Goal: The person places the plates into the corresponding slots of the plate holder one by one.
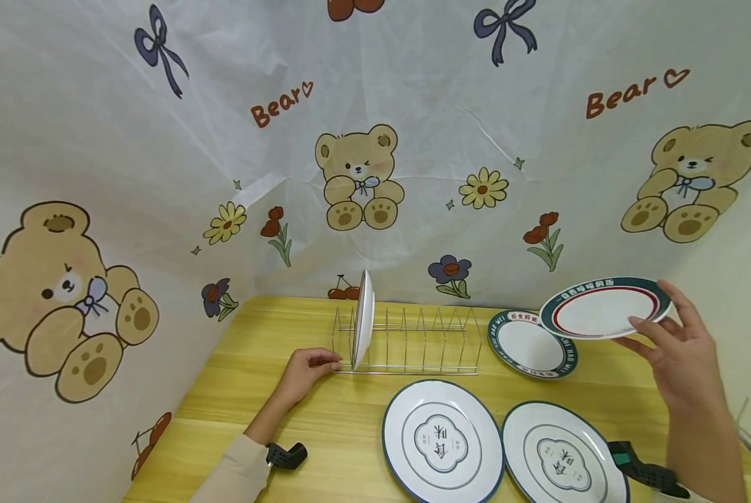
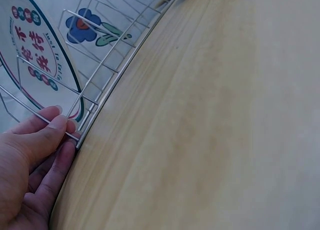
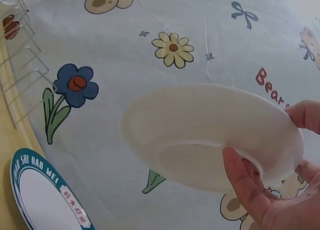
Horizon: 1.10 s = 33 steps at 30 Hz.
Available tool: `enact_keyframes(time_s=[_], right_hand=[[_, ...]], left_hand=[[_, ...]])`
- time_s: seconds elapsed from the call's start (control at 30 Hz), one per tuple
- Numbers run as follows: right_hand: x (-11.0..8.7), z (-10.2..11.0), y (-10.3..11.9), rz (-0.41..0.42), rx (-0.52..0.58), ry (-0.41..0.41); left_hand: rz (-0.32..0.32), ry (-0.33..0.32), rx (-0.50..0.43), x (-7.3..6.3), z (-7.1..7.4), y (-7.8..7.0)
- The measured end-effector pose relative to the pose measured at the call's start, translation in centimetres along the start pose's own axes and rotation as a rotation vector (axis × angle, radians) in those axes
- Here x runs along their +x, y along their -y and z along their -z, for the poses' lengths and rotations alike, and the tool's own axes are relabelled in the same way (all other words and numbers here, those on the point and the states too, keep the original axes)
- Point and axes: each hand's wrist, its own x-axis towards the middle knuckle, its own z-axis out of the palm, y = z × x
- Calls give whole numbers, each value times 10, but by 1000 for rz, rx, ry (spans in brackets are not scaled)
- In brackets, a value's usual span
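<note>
My left hand [image 1: 309,374] pinches the front left corner of a wire dish rack [image 1: 425,368]; the left wrist view shows thumb and fingers on the wire. One white plate [image 1: 365,321] stands upright in the rack's left part, with red lettering on its face in the left wrist view. At the right, my right hand [image 1: 683,353] grips a plate [image 1: 601,311] with a green rim and red ring, raised above the table and tilted. Its plain white underside faces the right wrist view. Below and left of it, another green-rimmed plate [image 1: 532,346] lies on the table.
Two white plates with thin blue rims, a left one [image 1: 443,461] and a right one [image 1: 557,482], lie side by side at the front of the wooden table [image 1: 212,405]. A bear-printed cloth [image 1: 413,258] hangs behind. A cable [image 1: 749,440] runs along the right edge.
</note>
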Motion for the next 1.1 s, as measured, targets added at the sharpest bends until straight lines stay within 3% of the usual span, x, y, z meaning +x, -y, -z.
enact_keyframes(time_s=[0.27,0.33,0.57,0.73,0.93,1.1], right_hand=[[-6,-29,-3,4,-94,105],[-8,-38,-6,5,-105,129],[-15,-76,-16,7,-216,190],[-20,-102,-21,-10,-296,235],[-25,-132,-36,-67,-481,312],[-27,-161,-49,-95,-600,375]], left_hand=[[0,-5,23,-1,-3,-11],[-5,-13,18,0,-2,-5],[12,-28,12,0,-1,-6],[18,-33,29,-4,-6,-19],[-1,-37,13,-7,-4,-37],[18,-29,31,-6,-2,-29]])
